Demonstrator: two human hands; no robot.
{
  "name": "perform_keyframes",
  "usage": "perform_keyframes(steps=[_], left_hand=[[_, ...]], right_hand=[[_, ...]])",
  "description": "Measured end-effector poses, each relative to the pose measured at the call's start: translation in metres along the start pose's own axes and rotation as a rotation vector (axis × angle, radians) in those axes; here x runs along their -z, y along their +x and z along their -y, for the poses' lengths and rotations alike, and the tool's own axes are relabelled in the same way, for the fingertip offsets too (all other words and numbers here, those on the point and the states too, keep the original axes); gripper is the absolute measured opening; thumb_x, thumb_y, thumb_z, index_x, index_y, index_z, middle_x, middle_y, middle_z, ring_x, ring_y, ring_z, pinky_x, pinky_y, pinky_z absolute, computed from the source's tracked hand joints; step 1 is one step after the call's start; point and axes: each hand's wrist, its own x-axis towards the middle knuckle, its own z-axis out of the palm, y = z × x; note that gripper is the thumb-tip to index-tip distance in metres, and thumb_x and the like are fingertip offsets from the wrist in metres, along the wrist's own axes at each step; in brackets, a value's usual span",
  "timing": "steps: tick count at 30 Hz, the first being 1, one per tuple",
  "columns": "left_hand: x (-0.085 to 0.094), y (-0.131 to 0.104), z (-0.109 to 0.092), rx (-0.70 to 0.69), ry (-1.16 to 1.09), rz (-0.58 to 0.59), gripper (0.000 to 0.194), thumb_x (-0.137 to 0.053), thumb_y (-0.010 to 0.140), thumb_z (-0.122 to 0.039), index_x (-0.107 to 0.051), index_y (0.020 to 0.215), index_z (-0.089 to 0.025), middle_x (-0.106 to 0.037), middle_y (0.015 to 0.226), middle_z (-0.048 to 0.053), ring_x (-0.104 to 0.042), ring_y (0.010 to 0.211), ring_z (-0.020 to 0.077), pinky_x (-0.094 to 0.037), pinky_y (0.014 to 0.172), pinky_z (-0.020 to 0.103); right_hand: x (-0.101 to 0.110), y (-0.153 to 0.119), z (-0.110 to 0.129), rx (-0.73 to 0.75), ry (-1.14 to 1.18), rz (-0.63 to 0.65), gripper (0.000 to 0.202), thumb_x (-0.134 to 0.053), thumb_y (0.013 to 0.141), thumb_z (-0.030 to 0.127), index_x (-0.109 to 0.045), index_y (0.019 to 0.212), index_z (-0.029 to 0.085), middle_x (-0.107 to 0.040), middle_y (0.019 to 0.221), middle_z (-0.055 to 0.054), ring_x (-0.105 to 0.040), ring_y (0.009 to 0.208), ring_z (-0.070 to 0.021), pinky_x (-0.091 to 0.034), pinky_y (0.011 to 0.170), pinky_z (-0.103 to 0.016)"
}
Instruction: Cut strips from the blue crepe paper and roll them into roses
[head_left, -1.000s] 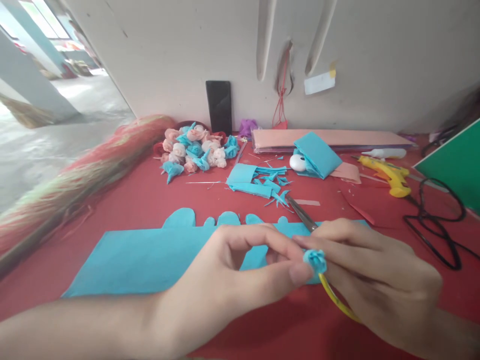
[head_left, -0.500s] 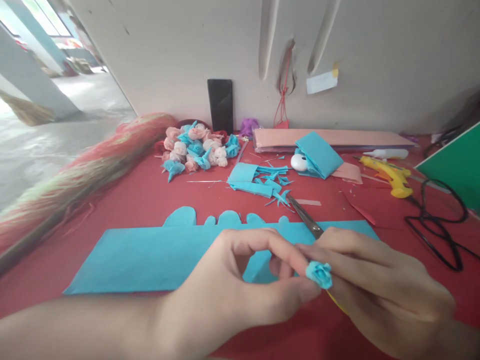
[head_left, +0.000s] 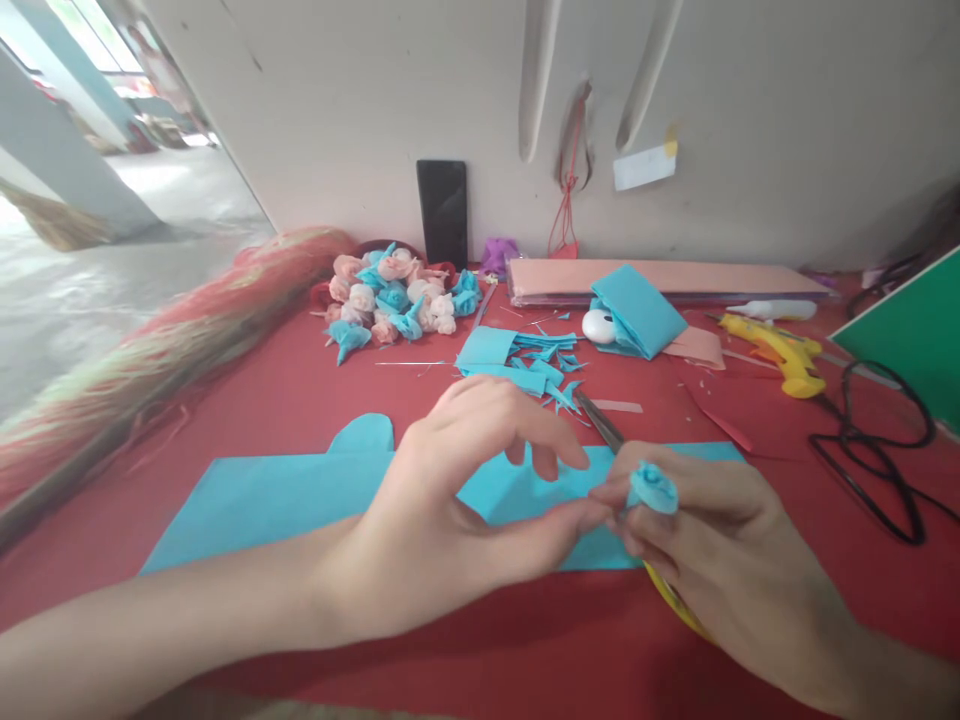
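A small blue crepe-paper rosebud [head_left: 652,487] is pinched between the fingers of my right hand [head_left: 720,530]. Scissors [head_left: 604,422] lie beneath that hand, blades pointing up and left, with a yellow handle showing below. My left hand [head_left: 465,490] is just left of the bud, thumb and fingers apart, its thumb tip close to my right fingertips. Under both hands lies a long blue paper sheet [head_left: 285,510], with a rounded blue petal piece [head_left: 365,434] at its upper edge. Behind the hands are cut blue strips and scraps [head_left: 491,350].
A pile of pink, white and blue paper roses [head_left: 394,297] sits at the back left, near a leaning black phone [head_left: 442,212]. Folded blue paper [head_left: 641,310], a yellow glue gun [head_left: 780,350] and its black cable [head_left: 900,500] lie at the right.
My left hand has let go of the rosebud, opened its fingers and moved up and left. My right hand now has the bud alone, slightly higher.
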Motion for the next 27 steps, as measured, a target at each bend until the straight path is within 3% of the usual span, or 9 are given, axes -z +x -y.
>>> perform_keyframes(steps=[2, 5, 8, 10, 14, 19, 27], left_hand=[[0.002, 0.001, 0.000, -0.002, -0.034, 0.050, 0.014, -0.071, 0.076, -0.014, -0.059, 0.078, -0.019, -0.061, 0.074, -0.004, -0.055, 0.072, 0.0106, -0.044, 0.077, 0.027], [0.000, 0.000, -0.005, 0.210, -0.197, 0.106, 0.009, -0.066, 0.080, -0.013, -0.060, 0.077, -0.018, -0.061, 0.074, -0.004, -0.056, 0.073, 0.0092, -0.047, 0.076, 0.023], [-0.002, -0.001, -0.010, 0.431, -0.350, 0.159, 0.009, -0.062, 0.083, -0.016, -0.059, 0.075, -0.018, -0.062, 0.072, -0.005, -0.057, 0.071, 0.0099, -0.048, 0.070, 0.023], [-0.002, -0.001, -0.012, 0.504, -0.433, 0.186, 0.009, -0.060, 0.084, -0.018, -0.058, 0.075, -0.018, -0.062, 0.073, -0.004, -0.059, 0.072, 0.0115, -0.048, 0.070, 0.025], [0.000, 0.001, -0.012, 0.550, -0.472, 0.203, 0.011, -0.059, 0.085, -0.019, -0.058, 0.074, -0.017, -0.060, 0.073, -0.003, -0.058, 0.075, 0.0116, -0.047, 0.073, 0.025], [0.000, 0.003, -0.012, 0.599, -0.411, 0.200, 0.012, -0.062, 0.081, -0.017, -0.061, 0.069, -0.017, -0.056, 0.068, -0.005, -0.051, 0.068, 0.0081, -0.043, 0.065, 0.018], [0.001, 0.003, -0.014, 0.547, -0.333, 0.206, 0.012, -0.061, 0.079, -0.016, -0.064, 0.068, -0.020, -0.063, 0.064, -0.005, -0.055, 0.068, 0.0120, -0.045, 0.068, 0.024]], right_hand=[[0.001, 0.000, -0.004, -0.086, 0.047, 0.062, 0.013, -0.063, 0.086, 0.038, -0.074, 0.081, 0.035, -0.050, 0.067, 0.002, -0.043, 0.056, -0.0086, -0.034, 0.044, -0.019], [0.001, 0.001, -0.009, -0.180, 0.080, 0.157, 0.015, -0.060, 0.089, 0.035, -0.071, 0.079, 0.030, -0.049, 0.067, 0.003, -0.042, 0.057, -0.0081, -0.034, 0.048, -0.021], [0.000, 0.002, -0.012, -0.159, 0.075, 0.213, 0.024, -0.059, 0.089, 0.038, -0.069, 0.071, 0.025, -0.046, 0.062, 0.004, -0.038, 0.051, -0.0071, -0.033, 0.046, -0.022], [0.000, 0.003, -0.014, -0.136, 0.068, 0.230, 0.028, -0.057, 0.089, 0.040, -0.068, 0.069, 0.024, -0.046, 0.061, 0.004, -0.036, 0.049, -0.0070, -0.033, 0.045, -0.022], [0.004, 0.003, -0.019, -0.086, 0.026, 0.235, 0.031, -0.051, 0.094, 0.038, -0.067, 0.071, 0.023, -0.049, 0.062, 0.004, -0.039, 0.049, -0.0070, -0.034, 0.047, -0.023], [0.004, 0.006, -0.020, -0.012, -0.045, 0.211, 0.034, -0.050, 0.094, 0.035, -0.064, 0.067, 0.022, -0.047, 0.060, 0.004, -0.039, 0.050, -0.0073, -0.034, 0.047, -0.022], [0.005, 0.005, -0.013, 0.161, -0.163, 0.177, 0.022, -0.057, 0.088, 0.015, -0.068, 0.071, 0.026, -0.052, 0.065, 0.004, -0.046, 0.058, -0.0087, -0.037, 0.052, -0.021]])
